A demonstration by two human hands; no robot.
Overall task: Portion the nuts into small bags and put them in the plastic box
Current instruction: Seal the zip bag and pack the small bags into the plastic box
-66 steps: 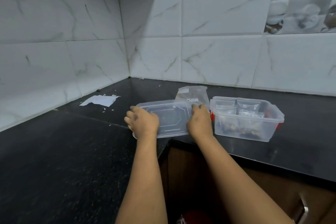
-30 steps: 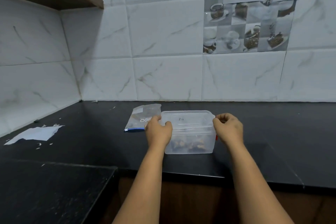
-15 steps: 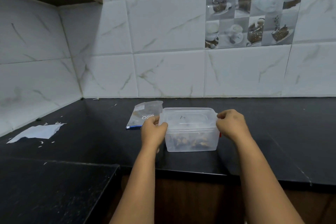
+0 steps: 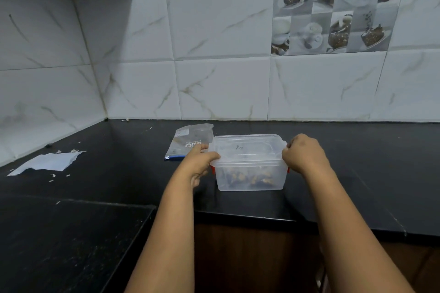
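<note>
At frame centre, the lidded plastic box (image 4: pixel 248 164) is sitting on the black counter (image 4: pixel 95 185), bagged nuts inside. The left hand (image 4: pixel 198 162) and right hand (image 4: pixel 303 153) are curling fingers around its 2 ends, likely snapping the red clips shut.

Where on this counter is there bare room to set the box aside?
Bare counter right of the right hand, and between torn paper and large bag. Crowded where the left hand, bag and plastic box meet.
</note>
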